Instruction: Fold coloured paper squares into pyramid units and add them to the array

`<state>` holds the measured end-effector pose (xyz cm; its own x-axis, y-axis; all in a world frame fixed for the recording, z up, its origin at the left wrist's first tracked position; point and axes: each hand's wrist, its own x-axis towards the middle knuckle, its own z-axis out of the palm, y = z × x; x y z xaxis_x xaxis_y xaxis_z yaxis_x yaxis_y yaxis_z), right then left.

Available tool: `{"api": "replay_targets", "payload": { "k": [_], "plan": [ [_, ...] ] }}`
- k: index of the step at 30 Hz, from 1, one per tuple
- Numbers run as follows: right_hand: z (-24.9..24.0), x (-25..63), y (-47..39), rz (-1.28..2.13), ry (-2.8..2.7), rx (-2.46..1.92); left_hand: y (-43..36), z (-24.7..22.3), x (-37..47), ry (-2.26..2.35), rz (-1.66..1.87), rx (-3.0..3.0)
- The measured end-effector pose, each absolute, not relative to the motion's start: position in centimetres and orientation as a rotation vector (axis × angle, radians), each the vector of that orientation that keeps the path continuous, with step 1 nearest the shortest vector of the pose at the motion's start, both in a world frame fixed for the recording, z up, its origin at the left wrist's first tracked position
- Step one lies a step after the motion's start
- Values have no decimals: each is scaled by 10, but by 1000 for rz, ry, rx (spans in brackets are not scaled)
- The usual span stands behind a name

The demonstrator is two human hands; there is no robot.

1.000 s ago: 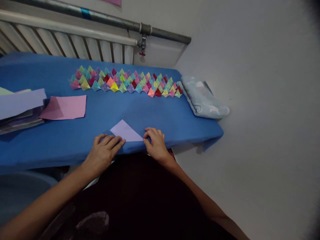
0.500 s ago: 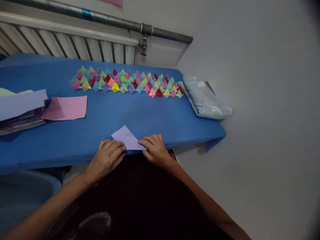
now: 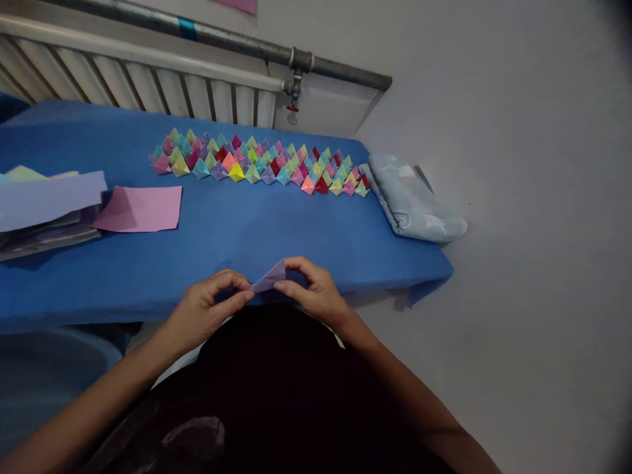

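Note:
Between my hands, at the near edge of the blue-covered table (image 3: 217, 247), is a folded piece of lilac paper (image 3: 271, 277), lifted and tilted. My left hand (image 3: 213, 301) pinches its left corner between thumb and fingertips. On the other side my right hand (image 3: 313, 287) grips the right end, thumb below and index finger at the upper tip. The paper's far side is hidden. Farther back stand rows of small folded paper pieces (image 3: 268, 174) in pink, yellow, green, blue, red and purple.
A pink sheet (image 3: 143, 209) lies at the left beside a stack of coloured papers (image 3: 52, 201). A folded grey-blue cloth (image 3: 419, 204) rests at the table's right end. Behind are a white radiator (image 3: 148, 82) and a pipe (image 3: 237, 43). A blue tub (image 3: 54, 368) stands below left.
The lilac paper lay flatter with a broad face showing; now it is raised, turned and looks narrower. Both hands have shifted from pressing on it to pinching its ends. The view moved slightly.

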<state>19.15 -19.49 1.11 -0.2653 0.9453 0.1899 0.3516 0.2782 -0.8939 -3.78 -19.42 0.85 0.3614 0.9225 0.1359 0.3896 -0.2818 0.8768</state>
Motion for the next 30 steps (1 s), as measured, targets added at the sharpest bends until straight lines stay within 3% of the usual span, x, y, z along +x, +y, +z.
{"api": "replay_targets", "payload": {
  "k": [4,7,10,15,19,25,30],
  "plan": [
    [15,178,-182,1286,-1460,-1178,-183,13,-36,1148,754,1518],
    [8,172,-166,1354,-1345,-1272,-171,7,-36,1229,751,1602],
    [-3,167,-152,1188,-1490,-1469,-164,-3,-33,1365,868,2004],
    [-7,165,-142,773,-1924,-1620,-163,-22,-27,1057,775,2624],
    [0,182,-159,432,-2084,-1528,-163,-30,-30,988,696,2760],
    [-14,209,-205,358,-2391,-1181,-169,-28,-38,860,711,2866],
    [-26,218,-208,182,-2319,-1307,-172,-26,-28,922,763,2886]
  ]
}}
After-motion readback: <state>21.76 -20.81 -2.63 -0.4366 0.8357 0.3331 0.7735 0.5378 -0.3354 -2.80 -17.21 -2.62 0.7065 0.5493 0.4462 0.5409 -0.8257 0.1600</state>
